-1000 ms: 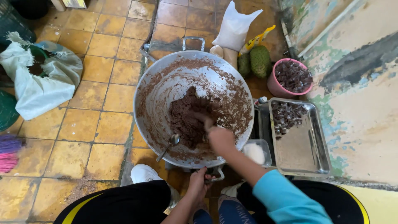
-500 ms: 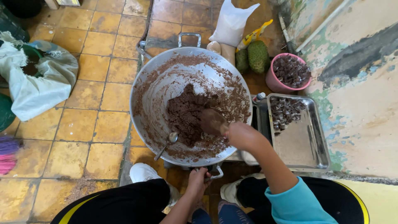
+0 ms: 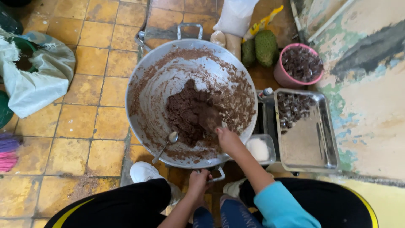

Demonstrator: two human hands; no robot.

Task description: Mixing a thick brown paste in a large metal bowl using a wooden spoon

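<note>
A large metal wok point(image 3: 145, 90) stands on the tiled floor, smeared with brown paste, with a dark brown lump point(image 3: 190, 109) in its middle. My right hand point(image 3: 225, 137) reaches over the near rim and presses a brown-coated utensil point(image 3: 209, 120) into the lump. My left hand point(image 3: 199, 181) is closed around the wok's near handle point(image 3: 216, 176). A metal spoon point(image 3: 166, 144) leans inside the wok near the front.
A steel tray point(image 3: 310, 145) with dark pieces lies to the right, with a small tub of white powder point(image 3: 259, 148) beside it. A pink bowl point(image 3: 291, 78) of dark pieces, green fruits point(image 3: 265, 48) and a white sack point(image 3: 234, 14) stand behind. White bags point(image 3: 36, 80) lie left.
My right hand has drawn back from the middle of the lump to its near right edge. My left hand keeps hold of the handle.
</note>
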